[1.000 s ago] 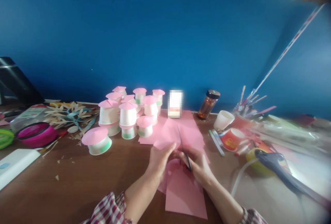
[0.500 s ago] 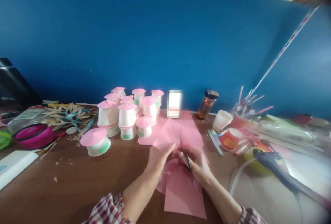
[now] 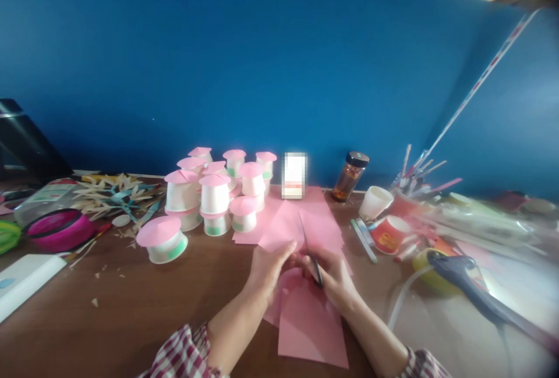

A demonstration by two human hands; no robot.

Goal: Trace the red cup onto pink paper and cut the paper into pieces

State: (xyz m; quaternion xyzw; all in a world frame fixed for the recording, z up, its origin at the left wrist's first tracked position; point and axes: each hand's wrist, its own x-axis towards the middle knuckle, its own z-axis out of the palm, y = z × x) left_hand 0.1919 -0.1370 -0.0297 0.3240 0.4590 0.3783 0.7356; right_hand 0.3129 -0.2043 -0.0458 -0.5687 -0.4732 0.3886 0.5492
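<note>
In my right hand (image 3: pixel 334 279) is a pair of dark-handled scissors (image 3: pixel 317 273), fingers closed round the handle and the blades pointing away from me. My left hand (image 3: pixel 268 270) pinches a sheet of pink paper (image 3: pixel 282 229) just left of the blades. Below both hands a cut pink piece (image 3: pixel 310 331) lies on the brown table, with a curved notch partly hidden by my fingers. More pink sheets (image 3: pixel 321 197) are spread beyond the hands. To the left stand several white paper cups with pink cone tops (image 3: pixel 215 194), some stacked.
A glass jar (image 3: pixel 349 177), a white cup (image 3: pixel 375 202) and a red cup (image 3: pixel 391 235) stand to the right. Nearer lies a glue gun (image 3: pixel 471 279) with its cord. Leftward are cut paper strips (image 3: pixel 120 194), a magenta tape-like ring (image 3: pixel 59 231) and a white box (image 3: pixel 28 282).
Almost nothing differs. Both hands, the scissors and the pink paper keep nearly the same place, and the view has shifted very slightly.
</note>
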